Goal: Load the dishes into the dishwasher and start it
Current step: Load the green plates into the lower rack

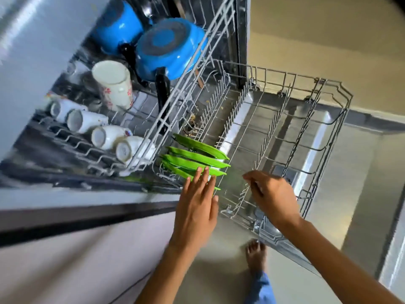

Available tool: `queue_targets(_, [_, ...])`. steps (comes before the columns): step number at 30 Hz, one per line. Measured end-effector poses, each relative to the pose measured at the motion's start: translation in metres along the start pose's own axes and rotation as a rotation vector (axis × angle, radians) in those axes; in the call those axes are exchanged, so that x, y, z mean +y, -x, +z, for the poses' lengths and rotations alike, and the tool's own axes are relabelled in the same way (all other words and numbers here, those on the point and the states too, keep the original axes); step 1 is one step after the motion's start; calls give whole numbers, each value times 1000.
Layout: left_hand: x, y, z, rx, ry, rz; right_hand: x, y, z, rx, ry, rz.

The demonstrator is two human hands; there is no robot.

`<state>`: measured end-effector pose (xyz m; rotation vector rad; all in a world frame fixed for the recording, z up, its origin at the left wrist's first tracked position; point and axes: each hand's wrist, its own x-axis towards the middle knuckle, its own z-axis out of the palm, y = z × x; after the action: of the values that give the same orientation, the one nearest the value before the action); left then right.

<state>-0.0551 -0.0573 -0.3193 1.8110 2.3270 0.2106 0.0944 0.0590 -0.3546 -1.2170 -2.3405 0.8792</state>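
**Green plates seated, lower rack waiting to go in**

The left hand (195,207) is flat, its fingers straight and close together, the fingertips resting against the nearest of the green plates (197,159). The right hand (274,198) hovers over the bare wire of the lower rack (306,132), fingers loosely curled, thumb and forefinger drawn toward each other; whether they pinch a wire or nothing at all I cannot tell.

The plates stand on edge in a row just beyond the left fingertips, at the rack's near left corner, partly under the upper rack (175,102). Each leans a little away from upright. Their rims run lengthwise from left to right across the view, and the faces look toward and away from the fingers, one behind the other.

The step in hand looks like settling the last plate. To do it well, press with the flat of the fingers, not the tips, so the plate drops fully between its tines without knocking the next one over. Check that no rim sticks above the rack where the upper rack could catch it.

Past the left fingers, higher and to the left, the upper rack holds white cups (103,134) on their sides, a tall mug (114,84) and two blue pots (168,47) turned bottom-up.
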Motion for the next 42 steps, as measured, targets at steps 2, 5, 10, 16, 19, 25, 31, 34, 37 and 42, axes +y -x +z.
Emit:
queue_targets(2, [17, 31, -34, 62, -2, -21, -22, 23, -24, 11, -25, -78])
queue_targets(5, [42, 80, -102, 149, -24, -54, -83, 51, -72, 40, -32, -204])
queue_targets(10, [88, 190, -257, 324, -53, -141, -232, 118, -187, 107, -38, -440])
queue_targets(16, [111, 371, -364, 487, -132, -540, -379, 213, -245, 14, -172, -768])
queue_targets(19, [118, 454, -380, 606, -150, -743, -432, 242, -235, -121, -204, -927])
queue_targets(25, [129, 586, -386, 834, -270, -1119, -545, 304, -190, -345, -326, -1253])
queue_targets(31, [118, 679, -366, 902, -402, -1370, -637, 383, -117, -517, -448, -1429])
queue_targets(34, [104, 714, -367, 914, -447, -1456, -674, 418, -84, -607, -463, -1463])
queue_targets(37, [88, 749, -366, 912, -454, -1529, -708, 451, -50, -688, -476, -1499])
queue_targets(42, [64, 793, -371, 894, -439, -1708, -748, 490, -4, -787, -432, -1561])
